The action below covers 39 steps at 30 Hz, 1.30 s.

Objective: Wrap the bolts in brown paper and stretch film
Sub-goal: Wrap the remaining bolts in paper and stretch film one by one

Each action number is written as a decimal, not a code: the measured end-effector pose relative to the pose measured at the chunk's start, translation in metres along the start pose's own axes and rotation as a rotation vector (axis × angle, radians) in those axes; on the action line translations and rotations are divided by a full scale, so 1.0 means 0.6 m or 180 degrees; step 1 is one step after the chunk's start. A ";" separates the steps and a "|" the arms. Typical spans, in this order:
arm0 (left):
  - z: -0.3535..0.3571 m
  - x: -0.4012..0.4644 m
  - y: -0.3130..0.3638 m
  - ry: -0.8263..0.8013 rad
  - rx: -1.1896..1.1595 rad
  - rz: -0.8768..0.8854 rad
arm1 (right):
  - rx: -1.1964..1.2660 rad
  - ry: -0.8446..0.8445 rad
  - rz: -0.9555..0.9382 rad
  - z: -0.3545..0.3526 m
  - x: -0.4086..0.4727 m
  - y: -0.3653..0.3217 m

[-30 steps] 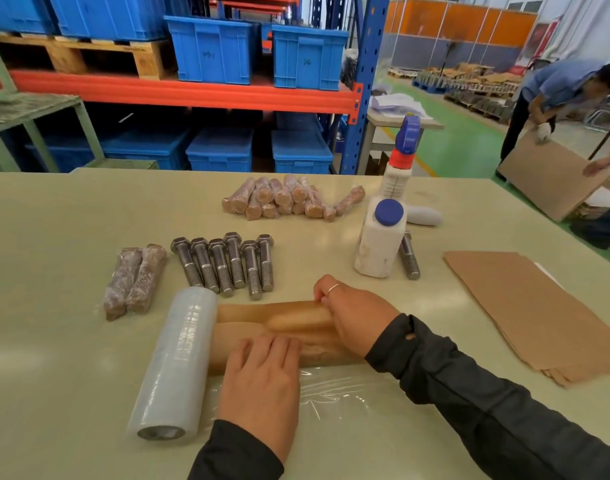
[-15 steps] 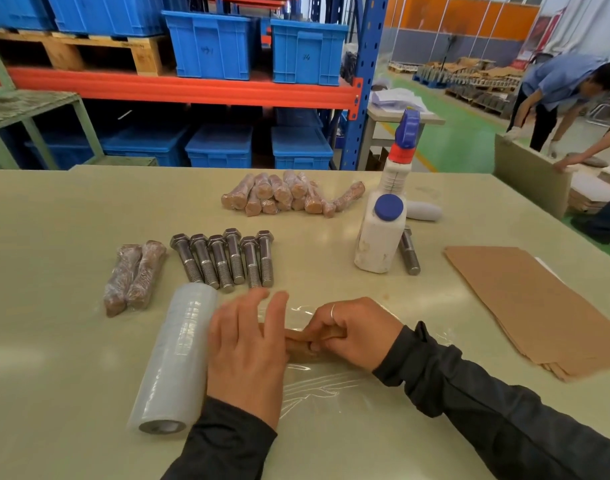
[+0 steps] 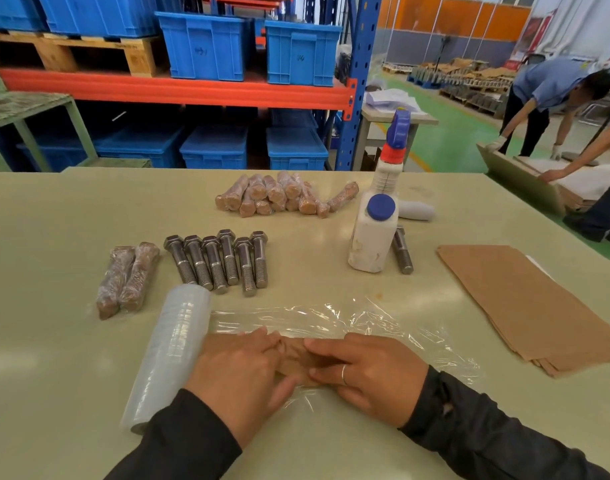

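Both hands are pinning the paper bundle (image 3: 293,358) flat on the film (image 3: 334,317), prob so it's not unrolling while the film gets tucked over. Left hand (image 3: 237,372) is pressing down w/ fingers together, thumb reaching under the near edge; right hand (image 3: 369,372) is laying fingers flat across the other end. Neither is really gripping, more clamping it to the table (image 3: 54,237). The roll (image 3: 168,351) is sitting at 9 o'clock, touching the left hand, still joined to the sheet. Bare bolts (image 3: 220,261) are waiting at 12, w/ a clear strip of film between, so there's room to roll fwd. Paper stack (image 3: 525,306) is off at 2–3, well apart. Near table edge is out of view.
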<state>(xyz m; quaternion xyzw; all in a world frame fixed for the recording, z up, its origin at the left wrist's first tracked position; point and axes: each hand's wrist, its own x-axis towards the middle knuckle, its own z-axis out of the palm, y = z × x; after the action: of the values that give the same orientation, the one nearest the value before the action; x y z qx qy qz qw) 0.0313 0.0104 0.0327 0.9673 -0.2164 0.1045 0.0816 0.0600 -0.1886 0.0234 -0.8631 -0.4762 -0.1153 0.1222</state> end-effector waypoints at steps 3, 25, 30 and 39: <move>-0.010 0.029 -0.008 -0.0334 0.0064 -0.0257 | 0.0088 -0.0197 0.0201 0.002 -0.005 -0.004; -0.025 0.048 -0.013 -0.0089 0.0731 0.0457 | -0.0852 -0.0470 0.1245 -0.012 0.050 0.020; -0.009 0.055 -0.011 -0.0073 0.0892 0.0591 | -0.0899 -0.0682 0.1427 -0.023 0.013 0.054; 0.045 0.058 0.012 -0.0465 0.0785 0.0151 | 0.1649 -0.0960 0.2619 -0.047 -0.018 0.079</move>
<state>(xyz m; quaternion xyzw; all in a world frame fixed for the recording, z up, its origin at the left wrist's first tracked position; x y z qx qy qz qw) 0.0634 -0.0157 0.0157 0.9696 -0.2300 0.0616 -0.0563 0.0924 -0.2305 0.0419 -0.9276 -0.1221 0.1902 0.2973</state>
